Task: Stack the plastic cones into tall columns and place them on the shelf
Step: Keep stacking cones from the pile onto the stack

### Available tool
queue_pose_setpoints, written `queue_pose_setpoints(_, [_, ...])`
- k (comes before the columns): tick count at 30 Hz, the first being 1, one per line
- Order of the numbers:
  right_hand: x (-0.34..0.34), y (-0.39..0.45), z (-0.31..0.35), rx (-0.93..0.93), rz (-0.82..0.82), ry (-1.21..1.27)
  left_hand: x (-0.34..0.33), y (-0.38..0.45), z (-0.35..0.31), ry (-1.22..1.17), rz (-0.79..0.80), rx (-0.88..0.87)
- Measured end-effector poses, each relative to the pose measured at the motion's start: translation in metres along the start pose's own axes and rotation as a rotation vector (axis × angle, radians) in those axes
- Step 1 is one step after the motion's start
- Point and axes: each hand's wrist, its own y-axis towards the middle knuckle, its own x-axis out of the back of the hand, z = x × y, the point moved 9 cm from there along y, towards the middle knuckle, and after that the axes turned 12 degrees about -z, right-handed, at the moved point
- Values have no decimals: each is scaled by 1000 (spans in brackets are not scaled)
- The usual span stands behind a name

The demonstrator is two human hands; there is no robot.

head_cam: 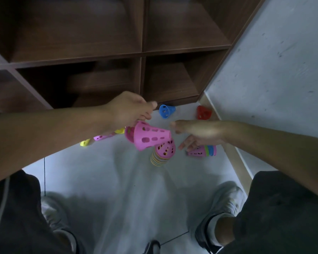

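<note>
My left hand (131, 109) grips the wide rim of a pink perforated cone (148, 137), which lies tilted with its narrow end pointing right. Just below it a stack of cones (163, 153) stands on the floor, pink on top with many coloured rims underneath. My right hand (196, 133) hovers to the right of the pink cone with its fingers loosely spread and holds nothing. Under that hand lies a short stack on its side (205, 150), pink with green and blue rims. Loose on the floor are a blue cone (166, 111) and a red cone (203, 112).
A dark wooden shelf unit (141, 54) with open cubbies stands ahead. A grey wall (273, 66) closes off the right side. Yellow cones (85, 143) and a pink cone (102, 137) lie partly hidden beneath my left forearm. My knees and shoes (228, 198) fill the lower view.
</note>
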Motion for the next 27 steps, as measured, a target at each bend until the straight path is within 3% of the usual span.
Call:
queue_pose_setpoints(3, [18,-12,34,115,-189,118,6,0,-4,-115,-24,85])
queue_pose_setpoints(7, [-1,-41,64,221,-114,283,14,-3,-12,-276,-81,147])
queue_pose_setpoints(13, [-8,-50,71,301,-248,361,13,-4,-22,-326,-138,121])
queue_pose_setpoints(27, [-5,-61,65,406,-53,418,25,7,-13,-292,-244,98])
